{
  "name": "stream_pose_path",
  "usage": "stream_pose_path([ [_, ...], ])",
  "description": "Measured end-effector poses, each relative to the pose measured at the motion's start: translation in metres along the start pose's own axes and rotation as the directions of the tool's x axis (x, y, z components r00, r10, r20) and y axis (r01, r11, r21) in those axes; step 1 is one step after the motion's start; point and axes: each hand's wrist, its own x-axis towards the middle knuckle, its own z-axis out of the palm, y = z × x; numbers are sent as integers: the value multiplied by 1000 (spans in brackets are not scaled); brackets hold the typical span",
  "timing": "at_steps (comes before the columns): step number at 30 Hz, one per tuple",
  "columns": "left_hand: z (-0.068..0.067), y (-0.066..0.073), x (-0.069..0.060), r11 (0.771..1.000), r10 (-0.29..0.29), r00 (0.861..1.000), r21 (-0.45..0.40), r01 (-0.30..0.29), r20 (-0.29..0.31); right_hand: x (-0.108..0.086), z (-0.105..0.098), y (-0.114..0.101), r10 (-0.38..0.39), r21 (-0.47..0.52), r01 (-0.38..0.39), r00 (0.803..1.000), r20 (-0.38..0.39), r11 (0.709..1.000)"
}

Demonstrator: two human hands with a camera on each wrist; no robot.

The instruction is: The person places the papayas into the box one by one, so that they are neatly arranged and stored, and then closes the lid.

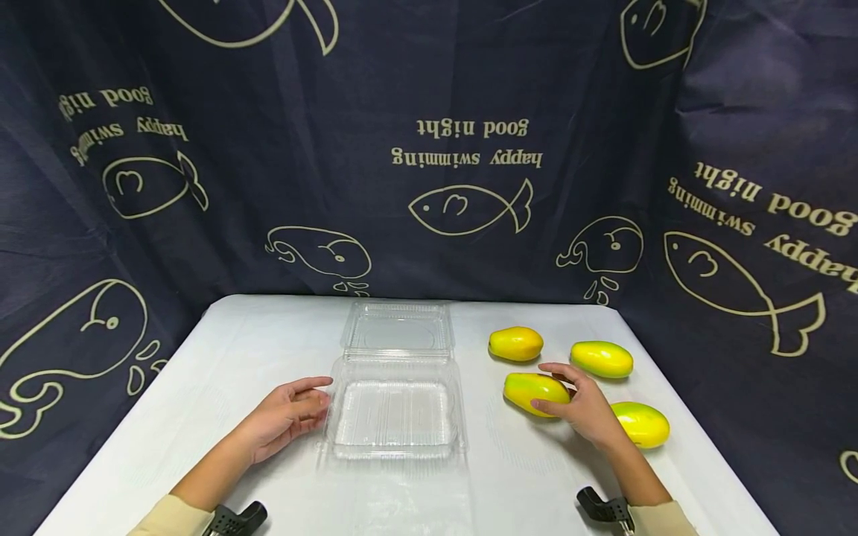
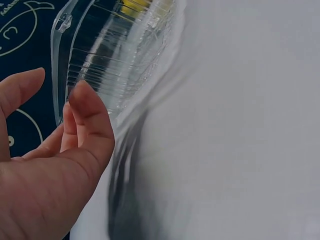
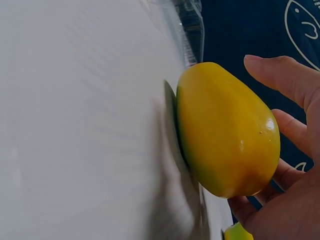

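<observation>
A yellow-green papaya lies on the table right of a clear plastic clamshell box. My right hand is spread around its right end. In the right wrist view the thumb stands apart from the papaya, with the other fingers behind its end; whether they touch it I cannot tell. My left hand is at the left side of the box, its fingers loosely bent and holding nothing. The left wrist view puts those fingertips close to the box's ribbed wall; contact is unclear.
More papayas lie around the right hand: one behind, one farther right and one beside the wrist. The box's lid lies folded back toward the far table edge. A dark printed curtain surrounds the white table.
</observation>
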Motion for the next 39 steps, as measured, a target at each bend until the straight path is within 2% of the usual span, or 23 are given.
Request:
stream_pose_path([
  [9, -2, -1, -1, 996, 32, 996, -90, -24, 78, 1, 1, 3, 51, -79, -50, 999, 5, 996],
  [15, -3, -3, -3, 995, 70, 991, -84, -61, 116, 1, 2, 4, 69, -89, -68, 998, 5, 994],
  [28, -3, -8, -4, 992, 113, 989, -63, -107, 96, 0, 3, 3, 110, -81, -107, 994, 28, 991],
  [39, 0, -8, -7, 995, 102, 992, -29, -100, 75, 2, 2, 7, 134, -96, -129, 990, 45, 987],
])
